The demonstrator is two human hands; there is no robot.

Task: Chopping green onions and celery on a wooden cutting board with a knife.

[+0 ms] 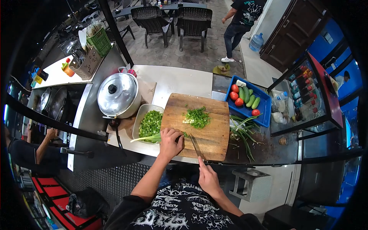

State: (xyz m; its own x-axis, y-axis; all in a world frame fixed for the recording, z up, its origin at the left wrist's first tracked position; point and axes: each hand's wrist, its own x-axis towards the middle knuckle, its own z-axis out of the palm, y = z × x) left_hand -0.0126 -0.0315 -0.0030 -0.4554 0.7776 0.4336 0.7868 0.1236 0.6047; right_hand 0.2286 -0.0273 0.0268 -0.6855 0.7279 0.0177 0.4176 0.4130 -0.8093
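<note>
A wooden cutting board [212, 138] lies before me. My left hand [171, 143] presses a bunch of green onions [149, 138] on its left part, their pale ends sticking out leftwards over a container. My right hand [208, 176] holds a knife [195, 146], the blade slanting over the board with its tip close to the cut green ends. Farther up the board lies a pile of chopped green onion [201, 118] with pale pieces at its left. The rectangular container [135, 128] to the left holds sliced green onion [152, 122].
A lidded aluminium pot [118, 95] and a ladle [117, 133] are at left. Right of the board are loose green onions [244, 129] and a blue tray [266, 100] with tomatoes and cucumbers. A person [241, 23] is beyond the counter; another person [37, 152] is at far left.
</note>
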